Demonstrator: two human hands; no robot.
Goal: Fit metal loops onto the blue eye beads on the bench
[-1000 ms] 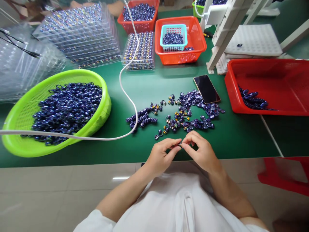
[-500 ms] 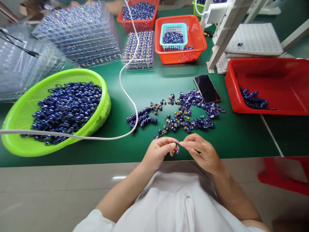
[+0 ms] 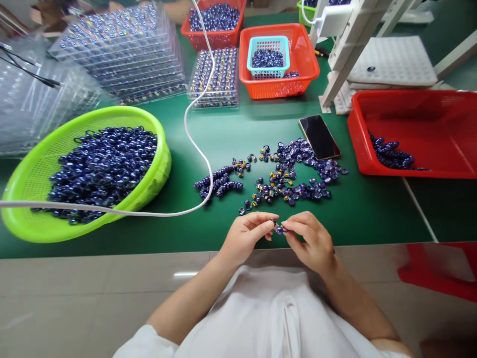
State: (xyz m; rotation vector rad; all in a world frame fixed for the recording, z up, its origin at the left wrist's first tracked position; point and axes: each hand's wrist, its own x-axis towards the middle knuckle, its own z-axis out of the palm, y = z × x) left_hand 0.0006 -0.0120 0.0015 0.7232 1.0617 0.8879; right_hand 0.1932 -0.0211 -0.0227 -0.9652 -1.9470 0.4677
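Note:
Near the front edge of the table, my left hand (image 3: 249, 233) pinches a small shiny dark-blue piece (image 3: 279, 230) between thumb and fingers. My right hand (image 3: 310, 237) grips the piece's other side, its fingertips a short way from the left ones. Part of the piece hides behind the fingers, so its exact kind is unclear. Just beyond the hands lie loose dark-blue round caps (image 3: 313, 191), mixed with small pieces bearing yellow parts (image 3: 278, 178). To their left rest several ribbed dark-blue strands (image 3: 229, 186).
A lime-green basket (image 3: 164, 154) of dark-blue pieces stands left, crossed by a white cable (image 3: 186, 119). A phone (image 3: 319, 136) touches the caps. At right is a red bin (image 3: 428, 114). Behind are stacked clear trays (image 3: 126, 54), an orange basket (image 3: 307, 59) and a white metal post (image 3: 345, 54).
My right hand has closed in on the small piece, its fingertips now gripping it. More of the piece shows between the hands. The left hand has barely shifted.

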